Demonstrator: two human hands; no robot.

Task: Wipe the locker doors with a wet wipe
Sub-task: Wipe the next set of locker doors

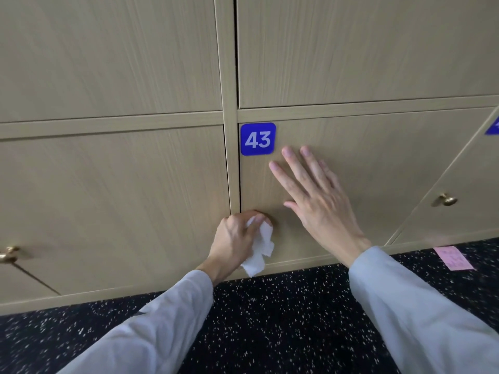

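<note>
— What's at the far left?

— A brass knob [9, 253] low on the bottom-row locker door there, in pale wood grain. A dark floor [270, 319] with white specks runs along the base of the lockers.

— And the person?

— Two arms in pale blue sleeves [151, 330] reach forward. The left hand [237, 240] is curled at the lower left corner of door 43 [364, 163], close to its edge. Its fingers grip a crumpled white wipe [260, 247], which hangs down below the hand in front of the door's lower part. Something brass-coloured shows just behind the fingers; it may be this door's knob, but I can't tell.

— Where is the number?

— A blue tag [258, 139] reading 43 in white sits in the door's top left corner, above the left hand.

— And the other hand?

— The right hand [316, 201] lies on door 43, fingers straight and spread, holding nothing. Its fingertips [287, 152] end just beside the blue tag.

— Further right?

— Another door stands at an angle, with its own brass knob [447, 199]. A pink note [453, 257] lies on the floor below it.
</note>
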